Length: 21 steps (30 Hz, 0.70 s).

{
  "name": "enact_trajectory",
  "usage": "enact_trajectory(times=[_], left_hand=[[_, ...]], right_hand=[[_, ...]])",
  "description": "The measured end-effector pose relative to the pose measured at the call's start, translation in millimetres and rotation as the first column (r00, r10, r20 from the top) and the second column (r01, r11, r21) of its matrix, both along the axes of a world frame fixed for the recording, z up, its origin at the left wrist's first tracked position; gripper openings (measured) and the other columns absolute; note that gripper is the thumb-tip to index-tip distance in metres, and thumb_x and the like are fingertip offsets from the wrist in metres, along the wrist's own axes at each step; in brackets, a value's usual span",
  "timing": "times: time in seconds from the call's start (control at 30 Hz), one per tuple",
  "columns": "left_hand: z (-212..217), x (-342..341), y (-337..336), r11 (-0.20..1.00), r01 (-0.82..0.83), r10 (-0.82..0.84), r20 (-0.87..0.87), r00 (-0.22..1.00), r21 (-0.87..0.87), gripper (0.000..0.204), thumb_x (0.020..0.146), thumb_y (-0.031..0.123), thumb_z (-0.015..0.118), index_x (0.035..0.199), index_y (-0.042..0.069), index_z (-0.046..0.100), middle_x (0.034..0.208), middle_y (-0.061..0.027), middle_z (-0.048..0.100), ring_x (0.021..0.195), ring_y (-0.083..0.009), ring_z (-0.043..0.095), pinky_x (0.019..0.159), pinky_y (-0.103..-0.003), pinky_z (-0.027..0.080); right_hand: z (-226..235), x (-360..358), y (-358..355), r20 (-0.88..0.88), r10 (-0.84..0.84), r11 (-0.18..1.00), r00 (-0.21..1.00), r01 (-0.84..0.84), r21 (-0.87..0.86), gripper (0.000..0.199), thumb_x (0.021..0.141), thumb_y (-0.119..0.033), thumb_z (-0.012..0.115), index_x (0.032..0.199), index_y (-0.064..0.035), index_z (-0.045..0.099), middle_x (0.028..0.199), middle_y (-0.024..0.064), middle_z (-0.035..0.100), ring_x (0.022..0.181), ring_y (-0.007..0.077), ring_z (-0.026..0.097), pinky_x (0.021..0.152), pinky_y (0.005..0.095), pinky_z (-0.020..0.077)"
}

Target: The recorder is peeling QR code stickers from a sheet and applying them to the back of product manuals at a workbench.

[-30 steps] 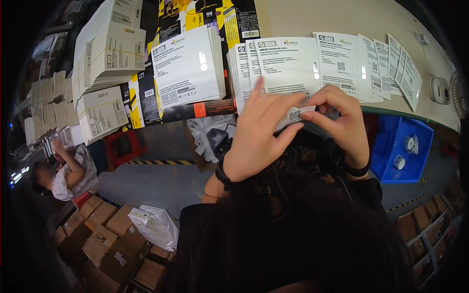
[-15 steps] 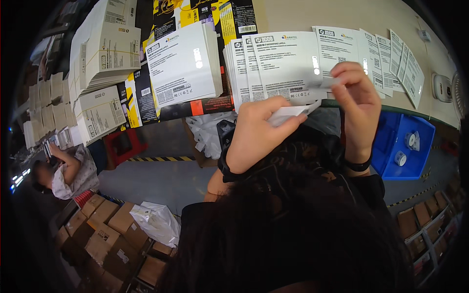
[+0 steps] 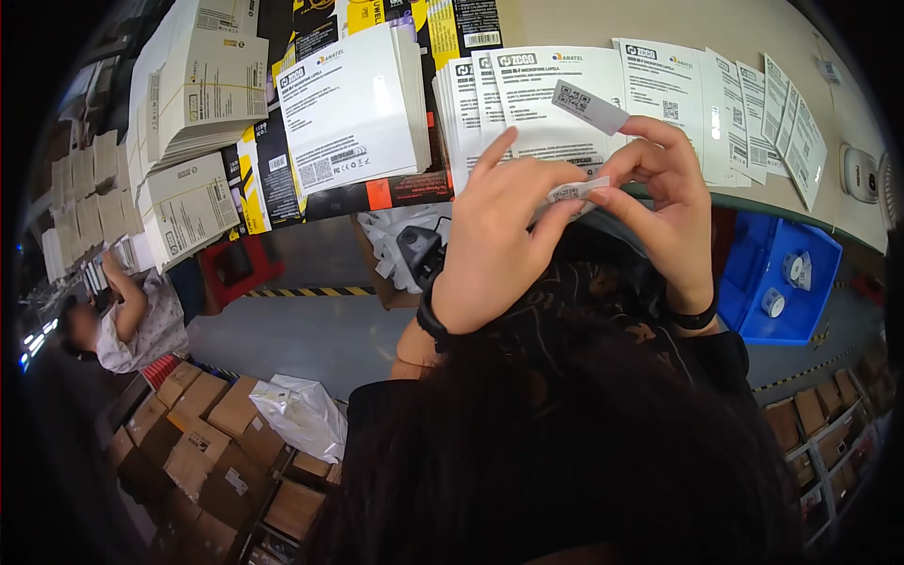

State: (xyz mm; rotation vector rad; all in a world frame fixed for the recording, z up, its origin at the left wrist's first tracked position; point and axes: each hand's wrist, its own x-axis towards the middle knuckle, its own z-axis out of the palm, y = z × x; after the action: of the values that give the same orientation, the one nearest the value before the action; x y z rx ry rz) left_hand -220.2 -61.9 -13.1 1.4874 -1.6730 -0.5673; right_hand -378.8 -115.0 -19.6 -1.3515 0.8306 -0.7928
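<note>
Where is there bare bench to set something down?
Bare tabletop lies beyond the row of white cards, between black-and-yellow packaging and the white device at right. Crowded: the left end, with banded stacks, and that row itself.

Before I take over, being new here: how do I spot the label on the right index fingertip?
On the beige table, find the overlapping white cards, with the right hand in front. The small pale label juts up-left from its index fingertip, held out apart, unlike the white strip pinched below.
</note>
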Motion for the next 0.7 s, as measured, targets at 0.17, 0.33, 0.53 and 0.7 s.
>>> enact_trajectory(times=[0.17, 0.33, 0.53, 0.7], left_hand=[[-4.9, -1.8, -3.2, 0.999, -0.012, 0.016, -0.093, 0.996, 0.043, 0.017, 0.067, 0.003, 0.069, 0.081, 0.0, 0.06, 0.074, -0.0079, 0.06, 0.076, -0.0249, 0.061, 0.07, -0.032, 0.046], [-0.3, -1.3, -0.2, 0.98, -0.041, 0.076, -0.175, 0.982, 0.197, 0.018, 0.066, 0.004, 0.071, 0.079, -0.001, 0.059, 0.07, -0.0077, 0.059, 0.067, -0.0215, 0.059, 0.061, -0.027, 0.045], [-2.9, 6.5, -4.6, 0.98, 0.014, 0.024, -0.185, 0.982, 0.2, 0.02, 0.065, 0.006, 0.073, 0.078, -0.001, 0.059, 0.068, -0.0081, 0.059, 0.06, -0.0169, 0.056, 0.055, -0.024, 0.043], [-2.1, 5.5, -3.6, 0.963, 0.03, 0.044, -0.263, 0.964, 0.268, 0.018, 0.067, 0.008, 0.072, 0.078, 0.0, 0.061, 0.068, -0.007, 0.06, 0.059, -0.013, 0.055, 0.053, -0.023, 0.042]], right_hand=[[0.8, 1.7, -4.1, -0.055, -0.056, 0.987, 0.997, 0.047, -0.153, 0.05, 0.072, 0.008, 0.063, 0.115, -0.0006, 0.04, 0.08, 0.0065, 0.055, 0.077, 0.0135, 0.054, 0.074, 0.0267, 0.0436], [-0.2, 1.4, -8.3, -0.013, -0.012, 0.994, 1.0, 0.011, -0.107, 0.051, 0.071, 0.008, 0.064, 0.114, -0.0009, 0.039, 0.08, 0.0068, 0.055, 0.077, 0.0134, 0.054, 0.074, 0.0264, 0.0433], [2.6, 3.8, -9.8, -0.005, 0.003, 0.998, 1.0, -0.003, -0.058, 0.05, 0.071, 0.008, 0.063, 0.113, -0.0017, 0.038, 0.08, 0.0076, 0.055, 0.076, 0.0134, 0.053, 0.073, 0.026, 0.0425], [6.3, 4.6, -10.3, 0.084, -0.018, 0.999, 0.996, 0.021, -0.036, 0.05, 0.072, 0.008, 0.062, 0.113, -0.0019, 0.037, 0.08, 0.0085, 0.055, 0.077, 0.0136, 0.053, 0.074, 0.0258, 0.0415]])
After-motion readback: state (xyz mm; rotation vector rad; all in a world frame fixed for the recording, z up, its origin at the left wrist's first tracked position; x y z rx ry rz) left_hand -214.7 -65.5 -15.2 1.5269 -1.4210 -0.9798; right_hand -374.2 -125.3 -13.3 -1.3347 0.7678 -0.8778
